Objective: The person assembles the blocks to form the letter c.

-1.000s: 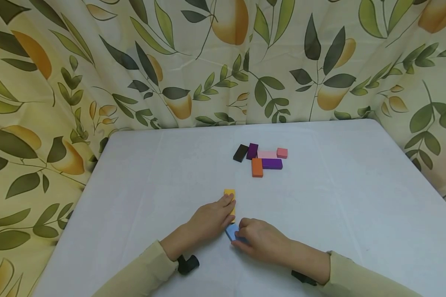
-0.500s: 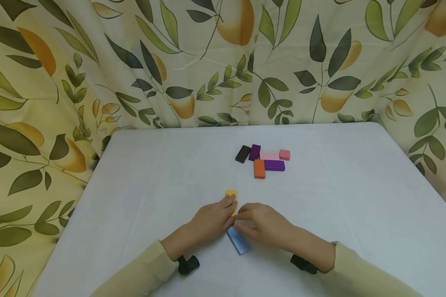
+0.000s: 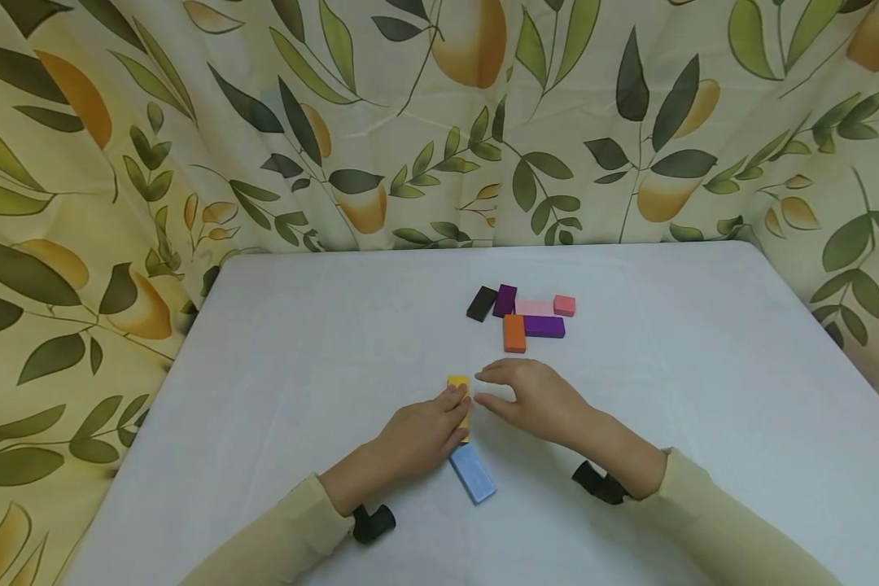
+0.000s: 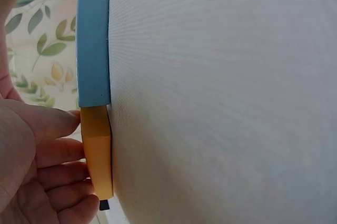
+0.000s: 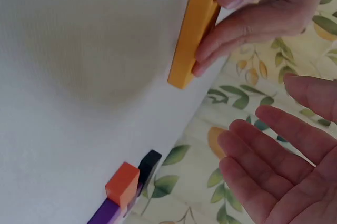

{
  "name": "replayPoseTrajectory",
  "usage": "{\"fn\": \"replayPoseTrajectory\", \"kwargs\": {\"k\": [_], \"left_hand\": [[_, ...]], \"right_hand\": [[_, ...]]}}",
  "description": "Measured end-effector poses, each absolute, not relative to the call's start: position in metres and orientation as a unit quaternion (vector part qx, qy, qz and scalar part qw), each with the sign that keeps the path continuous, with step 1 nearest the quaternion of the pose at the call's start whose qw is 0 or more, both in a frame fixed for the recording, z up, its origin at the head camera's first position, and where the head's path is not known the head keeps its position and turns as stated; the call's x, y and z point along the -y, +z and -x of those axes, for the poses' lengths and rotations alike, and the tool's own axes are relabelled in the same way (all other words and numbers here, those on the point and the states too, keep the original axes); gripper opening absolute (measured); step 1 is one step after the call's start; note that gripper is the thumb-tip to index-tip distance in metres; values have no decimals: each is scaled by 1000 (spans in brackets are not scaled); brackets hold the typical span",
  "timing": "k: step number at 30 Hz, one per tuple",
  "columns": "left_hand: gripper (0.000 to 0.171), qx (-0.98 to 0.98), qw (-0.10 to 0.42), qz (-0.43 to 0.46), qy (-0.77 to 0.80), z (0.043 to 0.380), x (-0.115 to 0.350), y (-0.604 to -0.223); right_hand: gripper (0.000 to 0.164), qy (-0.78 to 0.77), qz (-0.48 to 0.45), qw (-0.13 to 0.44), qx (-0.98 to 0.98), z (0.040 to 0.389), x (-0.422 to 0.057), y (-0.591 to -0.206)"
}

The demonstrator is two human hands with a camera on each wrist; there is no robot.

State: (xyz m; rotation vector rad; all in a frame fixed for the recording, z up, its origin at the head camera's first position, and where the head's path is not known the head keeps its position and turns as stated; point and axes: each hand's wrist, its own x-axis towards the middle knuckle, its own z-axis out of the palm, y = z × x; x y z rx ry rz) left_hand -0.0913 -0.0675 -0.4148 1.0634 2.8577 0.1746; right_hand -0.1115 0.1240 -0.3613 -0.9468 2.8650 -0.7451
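My left hand [image 3: 419, 433] rests its outstretched fingers on top of a yellow block [image 3: 457, 380] lying lengthwise on the table. A light blue block [image 3: 473, 474] lies at the yellow one's near end, slanting toward the lower right. In the left wrist view, the blue block [image 4: 93, 42] and the yellow block [image 4: 98, 155] meet end to end, the thumb tip close to where they join. My right hand [image 3: 545, 400] hovers just right of the yellow block, thumb and fingers apart and holding nothing. The right wrist view shows that hand [image 5: 287, 169] with its palm bare.
Farther back on the white table [image 3: 322, 325] sits a cluster of blocks: black [image 3: 482, 303], dark purple [image 3: 505, 300], light pink [image 3: 534, 307], coral pink [image 3: 565, 305], orange [image 3: 514, 334] and violet [image 3: 544, 326]. A leaf-patterned curtain [image 3: 425, 122] hangs behind the table.
The right hand has let go of the blue block, moved up past the yellow block's near end and spread its fingers. The left hand has stayed on the yellow block.
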Motion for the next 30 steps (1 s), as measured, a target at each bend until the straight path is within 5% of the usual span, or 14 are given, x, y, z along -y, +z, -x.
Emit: {"fn": "replayPoseTrajectory", "kwargs": {"k": [30], "left_hand": [[44, -932, 27, -353, 71, 90, 68, -415]], "right_hand": [[31, -266, 231, 36, -935, 175, -161, -364]]}}
